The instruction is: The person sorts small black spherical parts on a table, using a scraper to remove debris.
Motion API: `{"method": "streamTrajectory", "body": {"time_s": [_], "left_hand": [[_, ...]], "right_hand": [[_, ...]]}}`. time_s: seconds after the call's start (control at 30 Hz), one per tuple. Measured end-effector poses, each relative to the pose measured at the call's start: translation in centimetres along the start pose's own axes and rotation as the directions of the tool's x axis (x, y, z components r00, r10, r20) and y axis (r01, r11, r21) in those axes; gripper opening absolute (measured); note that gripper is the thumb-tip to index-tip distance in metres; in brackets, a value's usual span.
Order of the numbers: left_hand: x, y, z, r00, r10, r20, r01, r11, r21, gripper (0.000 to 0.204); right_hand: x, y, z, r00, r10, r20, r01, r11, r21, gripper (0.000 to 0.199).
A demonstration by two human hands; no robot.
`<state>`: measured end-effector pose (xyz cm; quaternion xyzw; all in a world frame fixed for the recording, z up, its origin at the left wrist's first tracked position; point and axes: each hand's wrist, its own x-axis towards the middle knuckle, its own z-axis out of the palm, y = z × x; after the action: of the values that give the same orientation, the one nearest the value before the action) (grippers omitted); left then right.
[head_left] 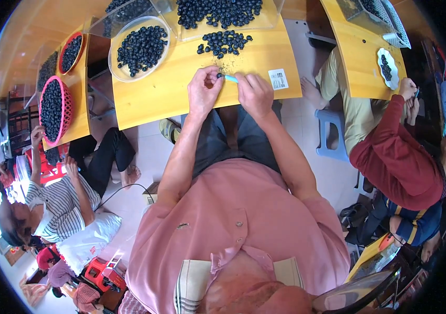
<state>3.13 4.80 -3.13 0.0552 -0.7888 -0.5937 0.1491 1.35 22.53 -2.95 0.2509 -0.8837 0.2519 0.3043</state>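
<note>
My left hand (203, 93) pinches a small dark round ball (219, 75) between thumb and fingertips, just above the yellow table (152, 107). In my right hand (256, 96) is a thin tool with a light-blue handle (230, 78), its end pointing left against or very close to the ball; the tip is too small to make out. Brown crumbs (224, 69) lie on the table right behind my fingers. Beyond them is a loose heap of the same dark balls (224, 44). A round clear bowl (112, 58) to the left holds many more.
A clear tray (189, 35) with dark balls stands at the far edge. A white printed label (278, 79) lies on the right. Co-workers sit at both sides; a pink basket (68, 111) stands at the left one, a white dish (393, 82) at the right one. A blue stool (330, 133) stands between tables.
</note>
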Motion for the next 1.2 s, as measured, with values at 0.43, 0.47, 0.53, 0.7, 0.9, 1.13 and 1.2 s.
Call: {"method": "streamTrajectory", "body": {"time_s": [0.43, 0.47, 0.53, 0.7, 0.9, 1.13, 1.2], "left_hand": [[-0.2, 0.5, -0.1, 0.998, 0.055, 0.038, -0.059, 0.992, 0.112, 0.038], [-0.2, 0.5, -0.1, 0.998, 0.054, 0.038, -0.058, 0.992, 0.112, 0.038], [-0.1, 0.4, -0.1, 0.998, 0.051, 0.034, -0.054, 0.993, 0.104, 0.039], [0.0, 0.4, -0.2, 0.998, 0.047, 0.029, -0.049, 0.994, 0.098, 0.039], [-0.1, 0.5, -0.2, 0.998, 0.042, 0.036, -0.045, 0.993, 0.113, 0.038], [-0.3, -0.2, -0.1, 0.998, -0.039, 0.042, 0.041, 0.997, -0.063, 0.044], [-0.3, -0.8, -0.3, 0.999, -0.03, 0.024, 0.032, 0.992, -0.123, 0.045]], "right_hand": [[0.0, 0.0, 0.1, 0.999, -0.012, 0.031, 0.013, 1.0, -0.02, 0.022], [0.0, -0.1, 0.1, 0.999, -0.013, 0.031, 0.013, 1.0, -0.02, 0.022], [0.0, -0.1, 0.1, 0.999, -0.019, 0.036, 0.02, 0.999, -0.026, 0.022], [-0.1, 0.1, 0.2, 0.999, -0.042, 0.028, 0.042, 0.999, -0.028, 0.023], [-0.2, 0.0, 0.2, 0.999, -0.032, 0.036, 0.034, 0.999, -0.039, 0.023], [-0.1, -0.1, 0.2, 0.999, -0.008, 0.038, 0.009, 1.0, -0.029, 0.023], [0.1, -0.3, 0.1, 0.998, 0.032, 0.056, -0.029, 0.998, -0.054, 0.023]]}}
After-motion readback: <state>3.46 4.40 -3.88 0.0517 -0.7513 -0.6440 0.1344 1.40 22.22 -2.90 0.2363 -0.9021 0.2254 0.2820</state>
